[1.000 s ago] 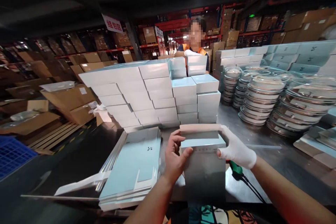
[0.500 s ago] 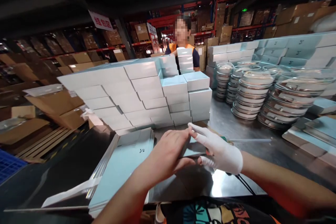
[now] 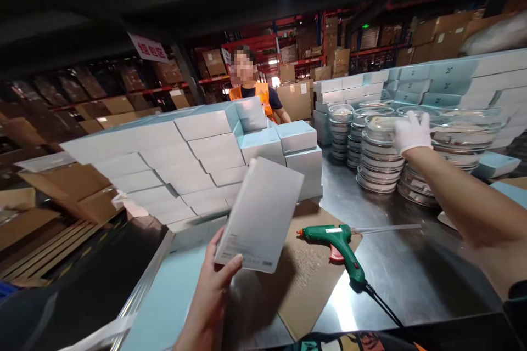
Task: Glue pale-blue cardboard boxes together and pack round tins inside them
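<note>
So the left hand (image 3: 214, 279) has a white box (image 3: 261, 216) pinched by its lower end, thumb on the front, box tilted up above the table (image 3: 382, 285). The gloved right hand (image 3: 413, 132) is out at the stacked round containers (image 3: 381, 156), fingers a bit spread, can't tell if it's gripping one. Green glue gun (image 3: 337, 236) lies between them, partly on a cardboard sheet (image 3: 307, 274)

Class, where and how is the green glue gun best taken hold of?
Probably by the handle of the glue gun, coming from the near right: the handle slants that way, with the red trigger on its left side, while the orange tip points left, away from that approach.
</note>
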Demonstrator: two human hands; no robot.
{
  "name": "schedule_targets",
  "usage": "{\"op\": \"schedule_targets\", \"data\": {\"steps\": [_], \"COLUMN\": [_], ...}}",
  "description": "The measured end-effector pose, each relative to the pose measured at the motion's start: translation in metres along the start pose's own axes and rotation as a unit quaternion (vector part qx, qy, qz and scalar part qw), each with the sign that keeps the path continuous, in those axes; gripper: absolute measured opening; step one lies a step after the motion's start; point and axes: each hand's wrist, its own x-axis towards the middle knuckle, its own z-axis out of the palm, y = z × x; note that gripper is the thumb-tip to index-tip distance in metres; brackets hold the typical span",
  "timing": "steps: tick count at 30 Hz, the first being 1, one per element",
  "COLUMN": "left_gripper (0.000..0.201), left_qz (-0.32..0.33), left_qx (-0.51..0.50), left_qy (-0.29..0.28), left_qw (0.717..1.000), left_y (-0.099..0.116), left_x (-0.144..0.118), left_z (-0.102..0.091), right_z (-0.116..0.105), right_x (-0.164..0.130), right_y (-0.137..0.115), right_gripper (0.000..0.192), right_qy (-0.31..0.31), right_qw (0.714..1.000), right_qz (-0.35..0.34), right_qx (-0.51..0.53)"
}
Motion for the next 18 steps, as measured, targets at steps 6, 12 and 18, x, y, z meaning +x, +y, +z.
{"op": "schedule_targets", "data": {"steps": [6, 12, 18], "left_gripper": [0.115, 0.095, 0.091], "left_qz": [-0.013, 0.049, 0.065], "left_qx": [-0.005, 0.056, 0.051], "left_qy": [-0.056, -0.067, -0.070], "left_qw": [0.998, 0.995, 0.994], "left_y": [-0.030, -0.045, -0.062], "left_x": [-0.001, 0.003, -0.001], "left_z": [0.017, 0.024, 0.033], "right_z": [-0.030, -0.106, -0.164], "right_x": [0.005, -0.009, -0.111], "right_y": [-0.030, -0.046, -0.099], "right_gripper": [0.035, 0.048, 0.028], "right_qy": [-0.001, 0.129, 0.006], "right_qw": [0.998, 0.989, 0.890], "right_qz": [-0.046, -0.051, -0.421], "right_qx": [-0.049, -0.059, 0.175]}}
